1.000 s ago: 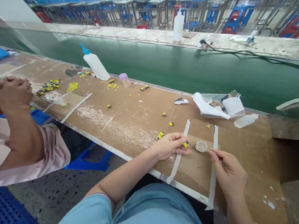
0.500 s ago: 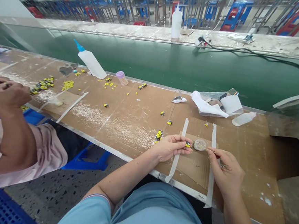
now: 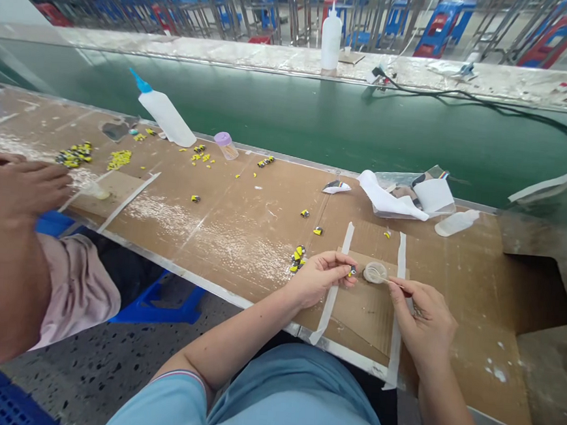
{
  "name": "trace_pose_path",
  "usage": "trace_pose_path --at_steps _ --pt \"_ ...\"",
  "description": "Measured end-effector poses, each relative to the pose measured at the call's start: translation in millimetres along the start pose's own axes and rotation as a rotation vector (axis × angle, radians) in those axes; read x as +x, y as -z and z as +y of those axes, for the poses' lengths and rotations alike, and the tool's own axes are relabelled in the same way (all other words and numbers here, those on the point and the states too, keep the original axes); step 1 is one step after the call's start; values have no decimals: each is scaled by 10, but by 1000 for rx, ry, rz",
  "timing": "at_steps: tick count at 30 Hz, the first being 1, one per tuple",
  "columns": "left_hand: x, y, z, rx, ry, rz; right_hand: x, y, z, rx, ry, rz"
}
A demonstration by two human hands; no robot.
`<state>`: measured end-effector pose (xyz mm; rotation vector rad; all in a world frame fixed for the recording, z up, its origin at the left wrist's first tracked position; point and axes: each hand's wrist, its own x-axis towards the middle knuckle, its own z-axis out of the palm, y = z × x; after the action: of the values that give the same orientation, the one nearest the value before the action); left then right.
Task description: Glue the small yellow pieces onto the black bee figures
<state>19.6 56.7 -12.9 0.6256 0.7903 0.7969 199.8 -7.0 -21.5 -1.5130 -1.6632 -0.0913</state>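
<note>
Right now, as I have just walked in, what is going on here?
A person works at a long cardboard-covered bench. Their left hand pinches a tiny yellow-and-black piece in its fingers, beside a small clear round dish. Their right hand holds a thin stick whose tip reaches that dish. More yellow-and-black pieces lie near the left hand. To the left, a co-worker's hand is near a cluster of similar pieces.

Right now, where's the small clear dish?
Head view: the small clear dish sits on the cardboard patch, between the person's left hand and right hand.
</note>
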Motion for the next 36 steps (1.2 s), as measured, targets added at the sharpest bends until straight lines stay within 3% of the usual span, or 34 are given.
trace_pose_path --at_steps 14,21,26,32,36 --pt "-21 40 -77 130 69 -77 29 9 -16 -86 92 28" --pt "-31 27 -76 92 100 -77 20 21 -11 -69 9 30" --pt "-19 39 -107 69 112 -48 13 8 11 -62 38 -8" --pt "7 77 -143 43 113 -31 32 91 -84 53 -137 46" --pt "15 88 -158 42 107 -34 41 141 -172 109 -137 20"
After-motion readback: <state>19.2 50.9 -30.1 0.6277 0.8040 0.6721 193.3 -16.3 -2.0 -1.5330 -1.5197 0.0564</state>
